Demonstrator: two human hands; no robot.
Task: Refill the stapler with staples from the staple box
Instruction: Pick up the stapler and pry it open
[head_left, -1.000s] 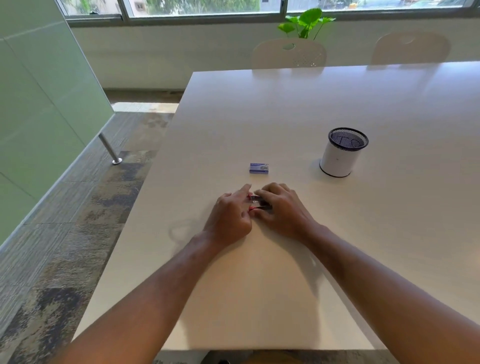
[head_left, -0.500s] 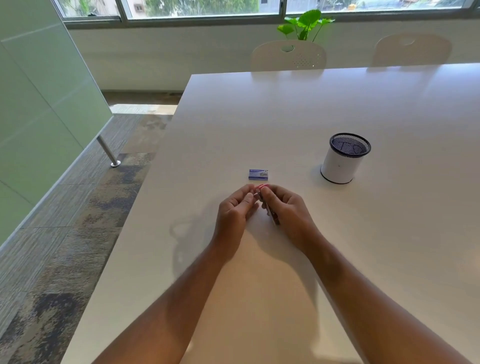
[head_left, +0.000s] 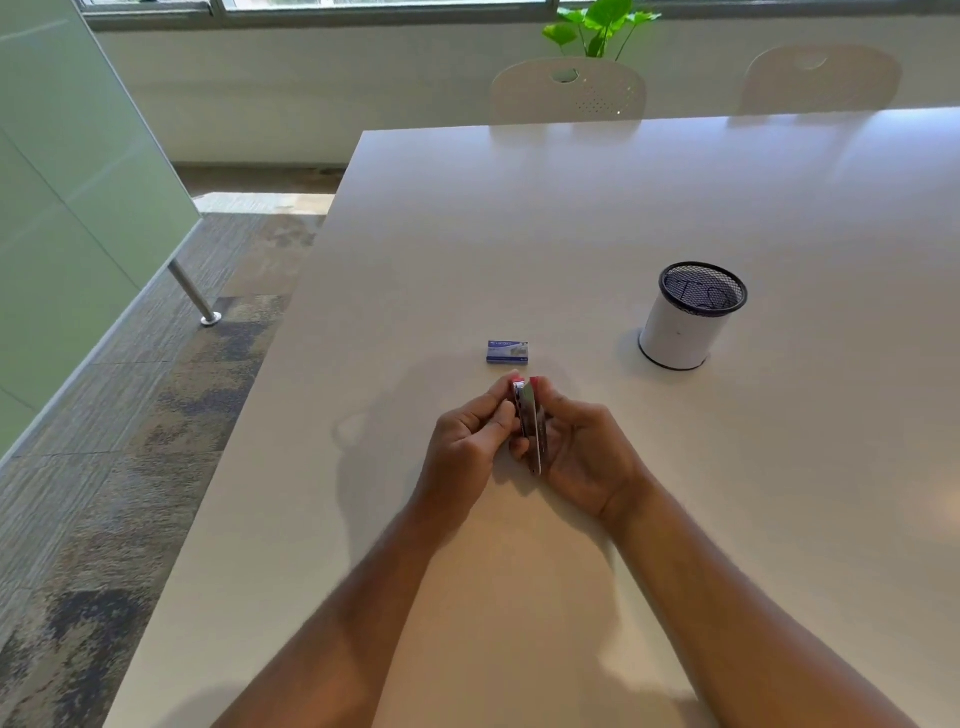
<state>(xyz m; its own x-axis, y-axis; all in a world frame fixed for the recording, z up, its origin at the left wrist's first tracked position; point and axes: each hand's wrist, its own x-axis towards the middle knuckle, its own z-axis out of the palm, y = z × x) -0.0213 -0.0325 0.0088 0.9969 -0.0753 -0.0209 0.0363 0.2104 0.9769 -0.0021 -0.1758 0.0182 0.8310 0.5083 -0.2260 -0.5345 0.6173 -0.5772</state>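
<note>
Metal-and-red stapler (head_left: 529, 422), lengthwise between hands.

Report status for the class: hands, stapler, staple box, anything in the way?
Left hand and right hand both gripping the stapler, raised off the table. Staple box closed, just beyond. Path clear.

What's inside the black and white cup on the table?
Looking into the mesh cup, only dark mesh and some thin dark lines show, maybe a clip or wire. Too blurry to name, and the cup's bottom is hidden.
</note>
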